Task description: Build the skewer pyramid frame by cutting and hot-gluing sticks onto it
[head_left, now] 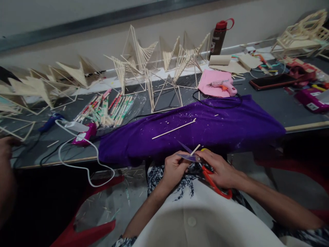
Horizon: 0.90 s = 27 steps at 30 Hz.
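My right hand [221, 169] is closed round red-handled scissors [214, 183], whose blades point left over my lap. Between those blades sits a short thin wooden stick [195, 149], pinched in my left hand [176, 168]. Both hands hover just below the near edge of a purple cloth [205, 132] spread on the table. A longer loose stick [174, 129] lies on that cloth among small wood chips.
Several stick-built frame models [144, 65] line the table's back. A pink glue gun [223, 86] lies on pink paper, another glue gun [84, 133] with white cable at left. Packets of chopsticks [108, 108], a dark bottle [218, 37], a phone [272, 81]. Another person's arm [5, 164] at far left.
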{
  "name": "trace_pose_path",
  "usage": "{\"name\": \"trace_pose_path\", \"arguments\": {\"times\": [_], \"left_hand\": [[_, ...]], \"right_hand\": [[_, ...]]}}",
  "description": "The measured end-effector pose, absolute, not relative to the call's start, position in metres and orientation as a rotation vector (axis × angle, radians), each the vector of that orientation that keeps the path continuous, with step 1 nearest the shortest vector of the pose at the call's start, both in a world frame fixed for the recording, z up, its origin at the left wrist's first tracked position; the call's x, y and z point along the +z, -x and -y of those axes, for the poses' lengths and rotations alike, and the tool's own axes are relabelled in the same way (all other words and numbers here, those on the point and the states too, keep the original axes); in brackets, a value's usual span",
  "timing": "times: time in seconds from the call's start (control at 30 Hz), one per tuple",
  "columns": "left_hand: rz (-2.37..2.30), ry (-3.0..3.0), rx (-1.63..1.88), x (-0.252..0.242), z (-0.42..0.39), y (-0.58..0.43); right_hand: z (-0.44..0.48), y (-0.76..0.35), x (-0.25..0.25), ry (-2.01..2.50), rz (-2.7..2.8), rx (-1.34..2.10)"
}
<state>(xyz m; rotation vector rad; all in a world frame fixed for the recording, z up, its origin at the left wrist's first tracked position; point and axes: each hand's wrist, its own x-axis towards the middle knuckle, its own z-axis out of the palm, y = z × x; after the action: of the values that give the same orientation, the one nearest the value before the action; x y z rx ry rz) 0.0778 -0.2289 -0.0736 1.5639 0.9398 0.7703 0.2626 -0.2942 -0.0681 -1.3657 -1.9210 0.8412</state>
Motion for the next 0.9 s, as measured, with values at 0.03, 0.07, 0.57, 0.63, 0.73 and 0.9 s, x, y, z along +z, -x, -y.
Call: {"name": "trace_pose_path", "arguments": {"times": [0.03, 0.07, 0.57, 0.63, 0.73, 0.9], "left_hand": [[-0.958, -1.523, 0.750, -0.073, 0.228, -0.078], [-0.975, -1.493, 0.739, -0.073, 0.227, -0.079], [-0.938, -1.628, 0.762, -0.079, 0.227, -0.071], [-0.933, -1.648, 0.766, -0.080, 0.227, -0.071], [-0.935, -1.693, 0.761, -0.079, 0.227, -0.069], [-0.996, -1.746, 0.768, -0.072, 0.227, -0.069]], "right_hand": [[0.293, -0.263, -0.069, 1.371, 1.916, 0.835], [0.292, -0.263, -0.070, 1.376, 1.913, 0.832], [0.288, -0.262, -0.061, 1.433, 1.956, 0.953], [0.288, -0.261, -0.060, 1.424, 1.952, 0.980], [0.289, -0.260, -0.058, 1.417, 1.925, 0.989], [0.291, -0.259, -0.062, 1.398, 1.917, 0.949]]}}
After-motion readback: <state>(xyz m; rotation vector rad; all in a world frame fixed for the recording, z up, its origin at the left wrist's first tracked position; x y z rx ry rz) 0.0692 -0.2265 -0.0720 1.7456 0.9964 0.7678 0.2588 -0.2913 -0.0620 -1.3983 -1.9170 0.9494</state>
